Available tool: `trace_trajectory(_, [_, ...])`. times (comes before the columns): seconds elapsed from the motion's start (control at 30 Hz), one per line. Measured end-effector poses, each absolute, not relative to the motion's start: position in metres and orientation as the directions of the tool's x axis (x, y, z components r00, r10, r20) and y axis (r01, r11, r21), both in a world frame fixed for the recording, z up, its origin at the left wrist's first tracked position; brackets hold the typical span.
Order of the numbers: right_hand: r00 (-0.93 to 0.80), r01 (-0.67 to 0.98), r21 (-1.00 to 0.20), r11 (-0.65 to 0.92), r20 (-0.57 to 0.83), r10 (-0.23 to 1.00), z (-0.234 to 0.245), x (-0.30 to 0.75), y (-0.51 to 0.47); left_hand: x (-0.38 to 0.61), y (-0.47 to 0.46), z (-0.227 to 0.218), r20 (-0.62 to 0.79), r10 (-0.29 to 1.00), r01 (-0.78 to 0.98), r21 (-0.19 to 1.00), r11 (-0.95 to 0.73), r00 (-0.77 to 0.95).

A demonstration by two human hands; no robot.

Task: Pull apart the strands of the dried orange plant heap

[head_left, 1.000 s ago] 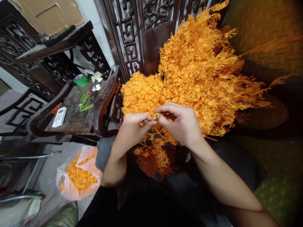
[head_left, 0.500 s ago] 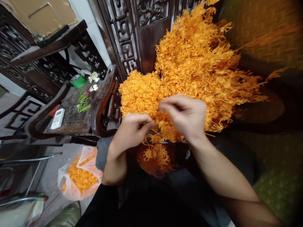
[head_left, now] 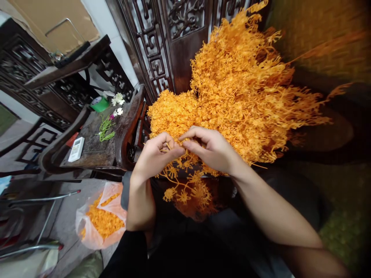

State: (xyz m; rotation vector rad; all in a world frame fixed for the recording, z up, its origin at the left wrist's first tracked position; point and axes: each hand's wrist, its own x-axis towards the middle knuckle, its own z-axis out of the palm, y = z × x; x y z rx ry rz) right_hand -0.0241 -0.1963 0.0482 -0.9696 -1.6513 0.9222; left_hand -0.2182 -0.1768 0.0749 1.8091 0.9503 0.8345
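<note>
My left hand [head_left: 155, 156] is closed around the stem of an orange plastic flower spray [head_left: 183, 196], whose branches and small spiky heads hang below the fingers. Close against it, my right hand [head_left: 213, 148] has thumb and forefinger pinched near the same stem end; what lies between those fingertips is too small to make out. Directly behind both hands rises a large heap of orange plastic sprays [head_left: 232, 88], with a lower, denser pile of orange flower heads [head_left: 174, 112] at its left side.
To the left stands a dark carved wooden chair [head_left: 95, 154] bearing a white remote control [head_left: 76, 149], green tape [head_left: 100, 104], white flowers [head_left: 118, 99] and green stems [head_left: 106, 129]. On the floor, a pinkish plastic bag [head_left: 87, 239] contains orange pieces. A metal-legged frame [head_left: 46, 222] stands at lower left.
My right hand has come down and left to meet the left hand's fingertips. My left hand has risen slightly, and the spray below it now hangs more spread out. The view has shifted slightly.
</note>
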Motion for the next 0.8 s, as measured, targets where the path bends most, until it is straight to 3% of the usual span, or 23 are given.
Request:
trace_trajectory(0.17, [-0.075, 0.098, -0.920, 0.379, 0.373, 0.925, 0.044, -0.016, -0.190, -0.208, -0.179, 0.068, 0.137, 0.834, 0.168, 0.950, -0.264, 0.535])
trace_trajectory(0.3, [0.359, 0.093, -0.913, 0.397, 0.403, 0.842, 0.038, 0.016, -0.175, -0.215, -0.180, 0.072, 0.137, 0.831, 0.145, 0.957, -0.252, 0.540])
trace_trajectory(0.37, [0.442, 0.005, -0.916, 0.400, 0.361, 0.821, 0.037, 0.029, -0.171, -0.220, -0.178, 0.073, 0.123, 0.855, 0.153, 0.961, -0.229, 0.504])
trace_trajectory(0.5, [0.150, -0.178, -0.943, 0.280, 0.256, 0.955, 0.038, 0.027, -0.180, -0.221, -0.171, 0.070, 0.097, 0.901, 0.182, 0.965, -0.189, 0.423])
trace_trajectory(0.6, [-0.083, -0.229, -0.950, 0.211, 0.235, 0.968, 0.040, 0.015, -0.186, -0.220, -0.168, 0.068, 0.088, 0.926, 0.172, 0.972, -0.161, 0.368])
trace_trajectory(0.7, [-0.092, -0.248, -0.930, 0.273, 0.303, 0.949, 0.038, 0.009, -0.183, -0.223, -0.167, 0.068, 0.122, 0.927, 0.162, 0.968, -0.189, 0.354])
trace_trajectory(0.8, [0.005, -0.258, -0.930, 0.261, 0.269, 0.963, 0.036, 0.003, -0.180, -0.227, -0.166, 0.068, 0.175, 0.923, 0.183, 0.951, -0.248, 0.344])
